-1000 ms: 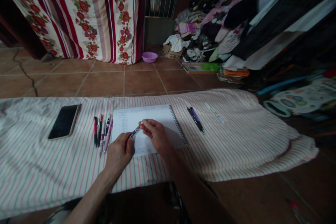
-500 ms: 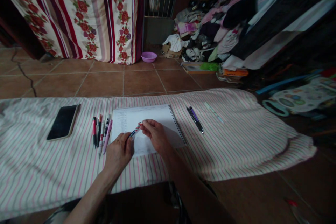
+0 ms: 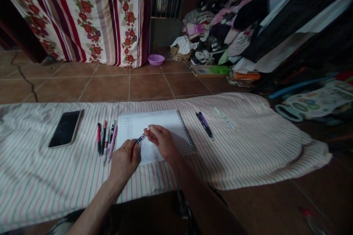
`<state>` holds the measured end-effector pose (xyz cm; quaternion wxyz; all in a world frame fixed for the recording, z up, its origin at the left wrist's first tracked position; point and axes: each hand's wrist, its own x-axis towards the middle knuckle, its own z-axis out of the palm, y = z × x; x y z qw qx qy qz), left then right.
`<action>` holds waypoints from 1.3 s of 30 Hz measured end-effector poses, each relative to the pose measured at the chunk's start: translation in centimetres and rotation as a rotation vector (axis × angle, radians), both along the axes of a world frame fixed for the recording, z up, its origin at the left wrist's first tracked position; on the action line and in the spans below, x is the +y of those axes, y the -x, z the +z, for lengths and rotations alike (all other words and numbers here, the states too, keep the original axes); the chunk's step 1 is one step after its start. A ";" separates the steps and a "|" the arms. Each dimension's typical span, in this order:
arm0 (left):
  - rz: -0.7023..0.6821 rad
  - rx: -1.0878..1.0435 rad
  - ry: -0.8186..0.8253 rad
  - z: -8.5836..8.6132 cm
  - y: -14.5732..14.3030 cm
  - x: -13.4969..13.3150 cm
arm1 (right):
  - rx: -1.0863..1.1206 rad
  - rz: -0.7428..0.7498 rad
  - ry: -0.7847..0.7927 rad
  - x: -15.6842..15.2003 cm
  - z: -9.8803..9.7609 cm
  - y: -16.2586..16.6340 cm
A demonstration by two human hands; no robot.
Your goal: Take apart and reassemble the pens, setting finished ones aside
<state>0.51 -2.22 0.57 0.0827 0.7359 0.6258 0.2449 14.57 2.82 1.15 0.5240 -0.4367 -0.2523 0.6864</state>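
A slim pen (image 3: 140, 139) with dark blue, white and red marks slants between my hands, above an open spiral notebook (image 3: 165, 117). My left hand (image 3: 126, 155) is closed around its lower end. At the upper, reddish end, the fingers of my right hand (image 3: 162, 140) pinch it. Writing shows along the notebook's left side and top; the rest of the page looks mostly blank. Left of the notebook lie several pens, among them a red and black pen (image 3: 99, 139) and a pink pen (image 3: 113, 144).
A phone (image 3: 65, 128) lies at the left on the striped cloth (image 3: 248, 147). Right of the notebook are a purple and black pair of pens (image 3: 204, 126) and a pale green pen (image 3: 224, 117). Beyond are a purple basin (image 3: 156, 60) and a clothes pile (image 3: 217, 29).
My right fingers have shifted very slightly at the pen's upper end. Both hands otherwise stay over the notebook with the pen between them.
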 end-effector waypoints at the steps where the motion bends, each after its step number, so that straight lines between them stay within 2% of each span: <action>1: -0.005 0.001 -0.004 0.0 0.0 0.0 | -0.018 -0.006 0.007 0.0 -0.1 0.0; 8: -0.021 0.012 -0.003 -0.1 0.0 0.0 | -0.108 -0.032 0.015 0.0 0.0 -0.2; 16: -0.014 0.013 0.026 -0.1 -0.1 0.0 | -0.080 -0.056 0.028 0.0 0.2 -0.3; 22: -0.014 0.012 -0.004 -0.2 -0.1 0.0 | -0.007 -0.004 -0.002 0.0 -0.1 -0.2; 31: -0.028 0.052 -0.001 -0.1 -0.1 0.0 | -0.087 -0.021 0.050 0.0 0.0 -0.4; 39: -0.016 0.042 -0.002 -0.2 0.0 0.1 | 0.041 0.043 0.077 0.0 0.7 -0.8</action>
